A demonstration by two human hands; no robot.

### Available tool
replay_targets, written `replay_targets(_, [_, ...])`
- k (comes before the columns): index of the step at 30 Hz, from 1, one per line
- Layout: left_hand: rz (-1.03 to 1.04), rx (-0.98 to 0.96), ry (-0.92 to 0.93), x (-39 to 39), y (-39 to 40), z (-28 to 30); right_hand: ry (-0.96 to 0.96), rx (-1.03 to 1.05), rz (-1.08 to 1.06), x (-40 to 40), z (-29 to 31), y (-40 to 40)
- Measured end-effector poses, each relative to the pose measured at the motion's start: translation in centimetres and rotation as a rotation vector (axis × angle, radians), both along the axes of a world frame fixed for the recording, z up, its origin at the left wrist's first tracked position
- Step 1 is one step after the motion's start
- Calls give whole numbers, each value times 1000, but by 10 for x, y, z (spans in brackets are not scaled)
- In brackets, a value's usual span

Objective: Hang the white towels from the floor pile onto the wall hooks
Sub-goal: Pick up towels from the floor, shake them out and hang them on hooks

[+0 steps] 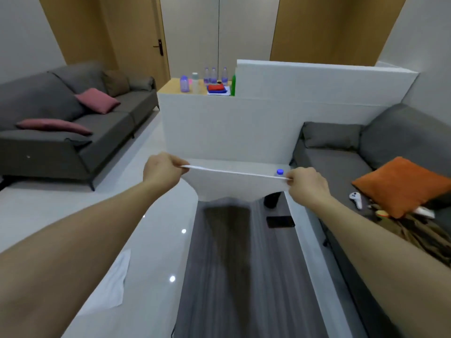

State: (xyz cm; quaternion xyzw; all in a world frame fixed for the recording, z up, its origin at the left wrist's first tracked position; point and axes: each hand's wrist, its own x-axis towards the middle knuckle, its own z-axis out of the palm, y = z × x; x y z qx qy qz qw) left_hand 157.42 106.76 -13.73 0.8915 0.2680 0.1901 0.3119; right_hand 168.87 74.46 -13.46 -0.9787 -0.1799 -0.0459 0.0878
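Towel [111, 284], white, lies flat on the pale floor [151, 252] at near left, beside a dark wood-grain surface [244, 276]. Farther out, a second white towel [234, 185] hangs stretched in the air above that surface's far end: the left hand [162, 168] pinches its left top corner, the right hand [308, 184] pinches its right one. Behind it stands a blue-capped bottle [280, 172], then a white partition [244, 125].
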Motion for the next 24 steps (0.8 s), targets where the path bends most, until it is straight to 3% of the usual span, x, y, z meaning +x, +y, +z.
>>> replay_targets(11, [-178, -90, 482, -180, -66, -189, 308, -190, -79, -189, -179, -79])
replay_targets(18, [-333, -143, 674, -288, -90, -252, 485, -246, -130, -305, -237, -112])
replay_targets(24, [-309, -125, 699, -307, -94, -279, 587, -244, -149, -319, -270, -115])
